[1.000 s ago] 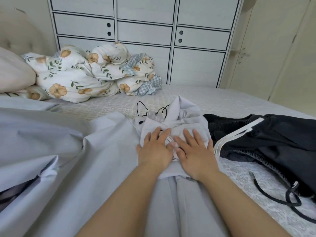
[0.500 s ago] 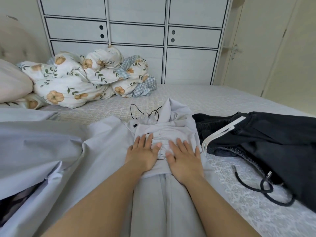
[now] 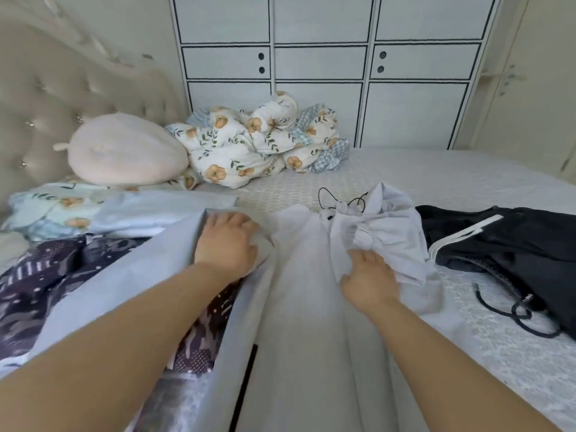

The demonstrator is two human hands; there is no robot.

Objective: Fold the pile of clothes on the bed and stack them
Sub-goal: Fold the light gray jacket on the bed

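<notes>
Left hand (image 3: 227, 241): fingers curled over a fold of pale grey cloth (image 3: 174, 266), gripping its edge, left of centre
Right hand (image 3: 369, 277): fingers bent down onto the bunched waistband of the light grey trousers (image 3: 311, 307), pinching the fabric there
Light grey trousers: laid lengthwise along the centre of the bed (image 3: 436, 176), legs running toward the near edge, waistband crumpled at the far end with thin black cords (image 3: 339, 199) lying just beyond it
Black garment (image 3: 514, 241): right of the trousers, white stripe along 1 edge, black drawstring (image 3: 514, 310) trailing near it on the bedcover
Dark patterned garment (image 3: 40, 291): near left, partly under the pale grey cloth
Floral bedding, flat (image 3: 78, 210): far left, beyond the dark patterned garment
Floral duvet (image 3: 258, 145): bundled at the far side of the bed against the wardrobe (image 3: 321, 67)
Cream cushion (image 3: 124, 149): left of the bundle, in front of the tufted headboard (image 3: 46, 98)
Focus: blurred toward the upper corners
</notes>
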